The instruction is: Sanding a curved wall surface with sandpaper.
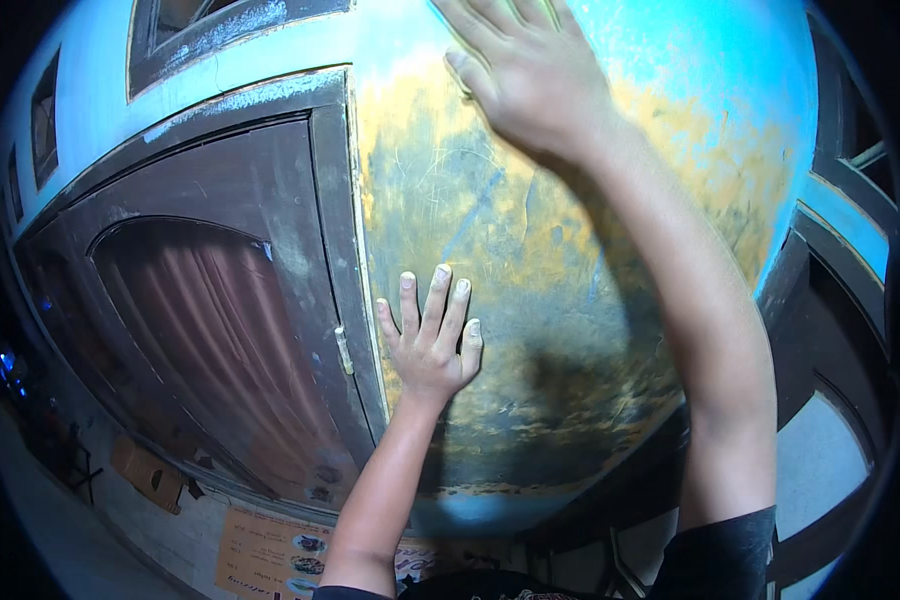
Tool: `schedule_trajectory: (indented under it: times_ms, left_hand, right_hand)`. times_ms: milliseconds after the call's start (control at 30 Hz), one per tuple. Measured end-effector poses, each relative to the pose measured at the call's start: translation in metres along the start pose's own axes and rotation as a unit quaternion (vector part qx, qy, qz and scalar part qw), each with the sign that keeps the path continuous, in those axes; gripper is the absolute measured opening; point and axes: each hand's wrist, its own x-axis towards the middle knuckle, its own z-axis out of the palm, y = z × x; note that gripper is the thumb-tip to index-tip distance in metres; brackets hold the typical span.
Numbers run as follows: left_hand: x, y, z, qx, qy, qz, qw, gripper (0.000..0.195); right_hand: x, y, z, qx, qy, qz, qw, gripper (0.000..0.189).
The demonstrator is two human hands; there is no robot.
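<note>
My left hand (431, 345) lies with its fingers spread on the wall (487, 225), just right of the door frame, and holds nothing. Higher up and to the right, my right hand (529, 71) is raised at the upper edge of the view, its back towards the camera and nothing seen in it. Its fingertips are partly cut off, and whether the palm touches the wall cannot be told. The wall is blue above, with worn yellow and dark patches below, scratches and a blue streak.
At left stands a dark wooden door (285, 202) with a hinge (343, 349) and a brown curtain (217, 300) behind its arched panel. A printed banner (232, 555) and a piece of cardboard (146, 472) lie low at left. Dark frames (832, 225) border the right side.
</note>
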Motion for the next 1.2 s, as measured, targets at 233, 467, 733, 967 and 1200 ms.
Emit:
schedule_trajectory:
  times_ms: [233, 467, 733, 967, 1200]
  left_hand:
    - [0.001, -0.002, -0.004, 0.003, -0.005, 0.002, 1.0, 0.049]
    - [0.0, -0.003, -0.003, 0.007, -0.002, 0.006, 1.0, 0.048]
    - [0.0, -0.004, -0.001, 0.012, 0.006, 0.026, 1.0, 0.05]
    - [-0.001, -0.006, -0.004, 0.0, 0.004, 0.021, 1.0, 0.05]
    - [0.0, -0.004, -0.003, 0.009, -0.002, 0.021, 1.0, 0.051]
  right_hand:
    - [-0.07, -0.039, 0.025, 0.052, -0.018, -0.135, 0.989, 0.063]
    - [-0.027, 0.021, -0.024, -0.044, -0.02, 0.062, 0.997, 0.064]
    - [-0.088, -0.046, 0.025, 0.04, -0.05, -0.158, 0.985, 0.064]
    - [-0.023, 0.016, -0.027, 0.002, -0.039, 0.044, 0.998, 0.067]
    - [-0.11, -0.031, 0.015, 0.001, -0.045, -0.094, 0.995, 0.067]
